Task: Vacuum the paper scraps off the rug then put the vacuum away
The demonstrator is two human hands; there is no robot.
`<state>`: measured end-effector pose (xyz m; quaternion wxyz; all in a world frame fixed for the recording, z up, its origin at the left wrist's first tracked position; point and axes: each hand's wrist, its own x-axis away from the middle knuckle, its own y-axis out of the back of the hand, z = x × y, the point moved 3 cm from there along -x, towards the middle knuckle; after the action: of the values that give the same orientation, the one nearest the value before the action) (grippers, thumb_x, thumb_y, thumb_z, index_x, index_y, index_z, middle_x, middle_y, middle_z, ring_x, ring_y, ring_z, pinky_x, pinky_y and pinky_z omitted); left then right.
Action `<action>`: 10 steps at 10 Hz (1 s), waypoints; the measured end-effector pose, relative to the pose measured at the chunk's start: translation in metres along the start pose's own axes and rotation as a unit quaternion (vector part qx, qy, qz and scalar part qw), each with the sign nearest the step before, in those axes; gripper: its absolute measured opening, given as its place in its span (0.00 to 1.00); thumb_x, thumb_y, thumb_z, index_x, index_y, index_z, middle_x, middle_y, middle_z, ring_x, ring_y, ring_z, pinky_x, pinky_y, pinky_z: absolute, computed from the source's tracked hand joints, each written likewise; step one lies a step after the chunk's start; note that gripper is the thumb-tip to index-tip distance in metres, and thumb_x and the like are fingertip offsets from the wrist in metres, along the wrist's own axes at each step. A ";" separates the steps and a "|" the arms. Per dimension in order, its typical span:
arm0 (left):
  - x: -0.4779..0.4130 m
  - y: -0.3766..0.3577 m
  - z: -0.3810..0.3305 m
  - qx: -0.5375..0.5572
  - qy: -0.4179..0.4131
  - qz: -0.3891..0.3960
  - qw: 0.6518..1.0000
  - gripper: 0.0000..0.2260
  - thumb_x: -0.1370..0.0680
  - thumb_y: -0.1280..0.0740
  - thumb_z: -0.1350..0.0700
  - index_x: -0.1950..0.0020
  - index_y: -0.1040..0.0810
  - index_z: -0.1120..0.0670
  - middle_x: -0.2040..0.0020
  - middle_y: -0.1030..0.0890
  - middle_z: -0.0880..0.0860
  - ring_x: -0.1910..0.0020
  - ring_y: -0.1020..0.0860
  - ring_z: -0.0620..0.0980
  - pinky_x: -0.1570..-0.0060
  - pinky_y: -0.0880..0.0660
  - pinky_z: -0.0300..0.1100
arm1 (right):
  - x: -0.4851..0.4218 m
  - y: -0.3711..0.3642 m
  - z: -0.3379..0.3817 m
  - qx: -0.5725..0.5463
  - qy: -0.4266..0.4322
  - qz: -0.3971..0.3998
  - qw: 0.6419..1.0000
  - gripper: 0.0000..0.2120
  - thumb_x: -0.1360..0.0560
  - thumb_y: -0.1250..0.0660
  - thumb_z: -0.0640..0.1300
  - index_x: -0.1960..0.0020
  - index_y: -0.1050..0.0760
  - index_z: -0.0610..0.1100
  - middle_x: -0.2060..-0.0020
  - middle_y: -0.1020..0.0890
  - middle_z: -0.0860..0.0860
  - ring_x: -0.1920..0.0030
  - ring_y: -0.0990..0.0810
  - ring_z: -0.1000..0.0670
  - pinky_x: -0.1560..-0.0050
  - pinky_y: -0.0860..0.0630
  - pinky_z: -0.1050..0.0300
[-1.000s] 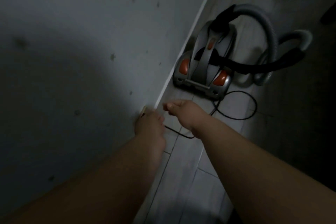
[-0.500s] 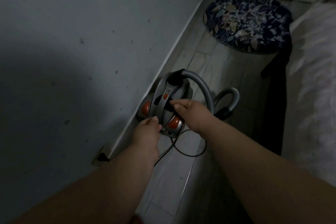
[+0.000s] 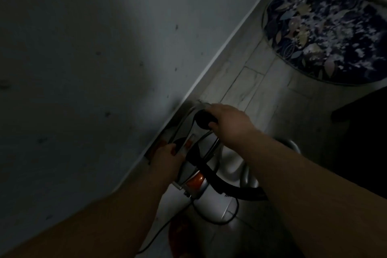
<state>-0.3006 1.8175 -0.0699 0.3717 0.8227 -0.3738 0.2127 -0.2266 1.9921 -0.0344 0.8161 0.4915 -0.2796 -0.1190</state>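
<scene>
Vacuum sits on the floor tight against the wall, directly under both hands. The right grip is curled over the black hose collar at the top of the canister, thumb tucked beneath, I'd guess to steady it or lift it clear of the skirting. The left grip, lower and nearer the wall, lies against the silver carry handle by an orange button. In this gloom I cannot tell whether it clasps or merely presses. The cord loops loose behind the grips. Well beyond the right grip lies the rug, with white paper scraps all over it, so the cleaning looks not yet begun.
</scene>
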 end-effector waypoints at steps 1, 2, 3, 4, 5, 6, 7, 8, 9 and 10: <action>-0.037 -0.012 -0.001 0.013 0.018 0.022 1.000 0.21 0.24 0.32 0.51 0.36 0.26 0.62 0.46 0.23 0.54 0.42 0.24 0.55 0.44 0.27 0.42 | -0.037 -0.021 -0.011 0.046 0.022 0.029 0.998 0.23 0.19 0.41 0.47 0.25 0.36 0.51 0.25 0.36 0.52 0.27 0.38 0.46 0.30 0.39 0.48; -0.071 -0.023 0.006 0.005 0.030 0.025 0.999 0.26 0.31 0.30 0.42 0.40 0.23 0.59 0.43 0.20 0.58 0.45 0.22 0.57 0.43 0.24 0.54 | -0.067 -0.037 -0.017 0.058 0.045 0.057 0.996 0.20 0.19 0.43 0.45 0.27 0.33 0.49 0.28 0.32 0.50 0.28 0.37 0.45 0.29 0.43 0.40; -0.094 -0.032 0.017 -0.016 0.055 0.022 0.998 0.33 0.30 0.30 0.40 0.34 0.28 0.62 0.34 0.27 0.62 0.37 0.27 0.60 0.36 0.30 0.57 | -0.085 -0.050 -0.025 0.143 0.088 0.049 0.985 0.19 0.17 0.46 0.47 0.27 0.34 0.52 0.27 0.34 0.53 0.27 0.39 0.49 0.29 0.48 0.48; -0.106 -0.040 0.019 -0.037 0.058 0.017 0.997 0.33 0.25 0.32 0.43 0.27 0.36 0.57 0.28 0.33 0.56 0.30 0.32 0.55 0.31 0.34 0.50 | -0.099 -0.053 -0.032 0.178 0.119 0.057 0.975 0.19 0.17 0.47 0.47 0.26 0.35 0.51 0.26 0.35 0.51 0.27 0.38 0.48 0.32 0.47 0.50; -0.117 -0.049 0.026 -0.063 0.070 0.023 0.995 0.30 0.24 0.34 0.43 0.26 0.36 0.55 0.29 0.32 0.54 0.32 0.31 0.50 0.34 0.37 0.36 | -0.113 -0.055 -0.035 0.183 0.113 0.062 0.975 0.18 0.19 0.42 0.45 0.30 0.31 0.47 0.32 0.29 0.47 0.31 0.34 0.44 0.33 0.39 0.42; -0.126 -0.059 0.030 -0.085 0.068 0.040 0.993 0.16 0.22 0.34 0.50 0.38 0.26 0.57 0.46 0.23 0.50 0.50 0.26 0.42 0.53 0.42 0.24 | -0.119 -0.061 -0.037 0.221 0.097 0.070 0.968 0.13 0.23 0.35 0.47 0.39 0.23 0.49 0.42 0.22 0.48 0.39 0.25 0.44 0.39 0.31 0.45; -0.133 -0.069 0.034 -0.075 0.065 0.070 0.993 0.20 0.24 0.32 0.59 0.34 0.29 0.63 0.38 0.25 0.59 0.45 0.27 0.51 0.49 0.33 0.33 | -0.121 -0.073 -0.037 0.242 0.124 -0.022 0.962 0.10 0.40 0.20 0.54 0.60 0.16 0.55 0.63 0.17 0.56 0.61 0.18 0.54 0.58 0.23 0.58; -0.138 -0.074 0.037 -0.089 0.059 0.093 0.990 0.25 0.25 0.31 0.62 0.30 0.34 0.63 0.33 0.29 0.60 0.39 0.28 0.53 0.41 0.31 0.40 | -0.120 -0.090 -0.045 0.247 0.157 0.029 0.956 0.15 0.20 0.38 0.49 0.35 0.24 0.50 0.40 0.22 0.52 0.43 0.22 0.48 0.47 0.27 0.54; -0.148 -0.079 0.047 -0.102 0.060 0.106 0.987 0.29 0.25 0.30 0.60 0.28 0.38 0.62 0.33 0.30 0.60 0.36 0.30 0.54 0.44 0.34 0.34 | -0.127 -0.089 -0.045 0.253 0.133 -0.013 0.958 0.15 0.25 0.32 0.52 0.39 0.21 0.51 0.45 0.19 0.53 0.48 0.20 0.48 0.54 0.24 0.56; -0.154 -0.082 0.053 -0.143 0.071 0.127 0.979 0.31 0.25 0.30 0.57 0.27 0.41 0.60 0.32 0.31 0.58 0.35 0.30 0.54 0.41 0.34 0.37 | -0.130 -0.100 -0.044 0.237 0.134 0.067 0.960 0.14 0.20 0.41 0.45 0.35 0.26 0.46 0.40 0.23 0.49 0.42 0.24 0.43 0.52 0.29 0.53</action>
<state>-0.3306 1.8831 -0.2376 0.4811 0.6899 -0.4742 0.2603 -0.2989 2.0367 -0.1818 0.7122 0.6626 -0.2200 0.0730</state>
